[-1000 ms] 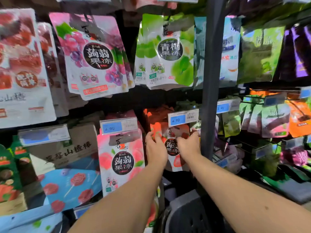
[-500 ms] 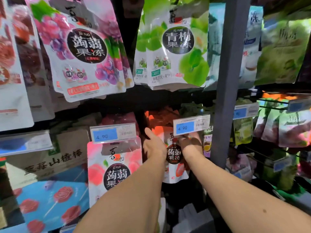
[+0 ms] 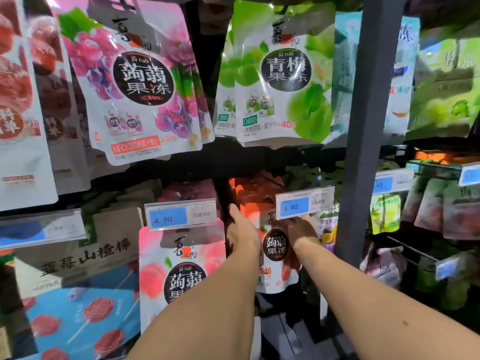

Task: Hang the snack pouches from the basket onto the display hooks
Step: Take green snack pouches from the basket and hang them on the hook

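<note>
- post [image 3: 368, 126], grey and upright, splits the display; hung stock fills both sides of it.
- grape pouch [image 3: 140, 81] at the far upper left and green pouch [image 3: 283, 74] to its right hang in stacks on the top row, so that row looks finished.
- peach pouch [image 3: 179, 268] hangs on the lower row, just left of the hands.
- basket [image 3: 288, 336], if that is the grey slatted thing near the bottom edge, shows too little to tell how many pouches are left in it.
- red pouch [image 3: 276, 248] is the one being hung: upright between the two hands, its top tucked behind the tag [image 3: 304, 203], with similar red packs farther back.
- left hand [image 3: 242, 229] grips the pouch's upper left edge, thumb pointing up.
- right hand [image 3: 302, 228] pinches the upper right corner, fingers curled just under the tag.
- hook itself is hidden, so i cannot tell whether the pouch's hole is on it; my guess is this pouch is nearly hung, with only the release left.
</note>
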`<state>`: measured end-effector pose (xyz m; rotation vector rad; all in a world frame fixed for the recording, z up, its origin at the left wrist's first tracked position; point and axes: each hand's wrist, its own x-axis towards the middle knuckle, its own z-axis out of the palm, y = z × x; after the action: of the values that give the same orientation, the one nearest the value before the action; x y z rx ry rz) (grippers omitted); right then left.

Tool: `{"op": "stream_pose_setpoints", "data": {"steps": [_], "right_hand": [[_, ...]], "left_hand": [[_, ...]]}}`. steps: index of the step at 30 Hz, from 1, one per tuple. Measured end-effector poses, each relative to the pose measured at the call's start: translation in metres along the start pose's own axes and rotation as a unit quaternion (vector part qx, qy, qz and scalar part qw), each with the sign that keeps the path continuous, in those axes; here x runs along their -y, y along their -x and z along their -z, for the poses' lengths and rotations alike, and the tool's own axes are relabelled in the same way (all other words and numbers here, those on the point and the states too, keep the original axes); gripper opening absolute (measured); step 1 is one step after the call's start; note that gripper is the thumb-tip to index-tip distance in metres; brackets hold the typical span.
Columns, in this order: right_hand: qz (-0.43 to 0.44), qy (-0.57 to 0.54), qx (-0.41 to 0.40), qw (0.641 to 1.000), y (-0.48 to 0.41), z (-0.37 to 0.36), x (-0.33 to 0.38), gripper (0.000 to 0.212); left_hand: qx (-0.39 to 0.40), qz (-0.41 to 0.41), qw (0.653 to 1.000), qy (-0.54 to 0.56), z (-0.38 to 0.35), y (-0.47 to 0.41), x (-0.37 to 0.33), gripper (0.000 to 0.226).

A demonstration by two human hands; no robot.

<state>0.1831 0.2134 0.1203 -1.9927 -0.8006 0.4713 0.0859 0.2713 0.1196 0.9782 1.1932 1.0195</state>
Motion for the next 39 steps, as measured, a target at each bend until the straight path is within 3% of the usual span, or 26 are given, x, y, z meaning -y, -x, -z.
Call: {"op": "stream_pose_setpoints", "data": {"steps": [3, 6, 9, 13, 18, 21, 22, 25, 29, 39], "right_hand": [[-0.024, -0.126, -0.045, 0.991, 0.004, -0.002, 0.0, 0.027], [-0.051, -0.269, -0.063, 0.96, 0.01, -0.006, -0.003, 0.016], [-0.047, -0.333, -0.088, 0.937, 0.018, -0.013, -0.007, 0.012], [-0.016, -0.331, -0.106, 0.937, 0.026, -0.015, -0.005, 0.016], [0.024, -0.322, -0.141, 0.936, 0.021, -0.019, -0.016, 0.039], [0.029, -0.336, -0.137, 0.931, 0.042, -0.016, -0.008, 0.035], [0.019, -0.355, -0.138, 0.925, 0.044, -0.017, -0.006, 0.033], [-0.018, -0.402, -0.142, 0.905, 0.041, -0.016, -0.009, 0.021], [-0.022, -0.399, -0.154, 0.904, 0.04, -0.012, -0.012, 0.009], [-0.041, -0.41, -0.156, 0.898, 0.052, -0.008, -0.015, 0.024]], "left_hand": [[0.006, -0.005, 1.0, 0.003, 0.003, 0.009, -0.004, 0.076], [-0.001, -0.029, 1.0, 0.003, 0.002, 0.013, 0.0, 0.073], [-0.013, -0.052, 0.999, -0.006, 0.0, 0.018, 0.004, 0.066], [-0.019, -0.058, 0.998, -0.007, 0.004, 0.029, 0.001, 0.06], [-0.027, -0.097, 0.995, -0.026, 0.005, 0.034, -0.009, 0.059], [-0.023, -0.133, 0.987, -0.083, 0.0, 0.031, -0.008, 0.021], [-0.029, -0.132, 0.987, -0.088, -0.002, 0.031, -0.008, 0.017], [-0.04, -0.114, 0.99, -0.067, -0.005, 0.034, -0.008, 0.022], [-0.038, -0.123, 0.991, -0.028, -0.004, 0.04, -0.008, 0.018], [-0.02, -0.191, 0.981, 0.01, 0.003, 0.045, 0.01, 0.022]]}}
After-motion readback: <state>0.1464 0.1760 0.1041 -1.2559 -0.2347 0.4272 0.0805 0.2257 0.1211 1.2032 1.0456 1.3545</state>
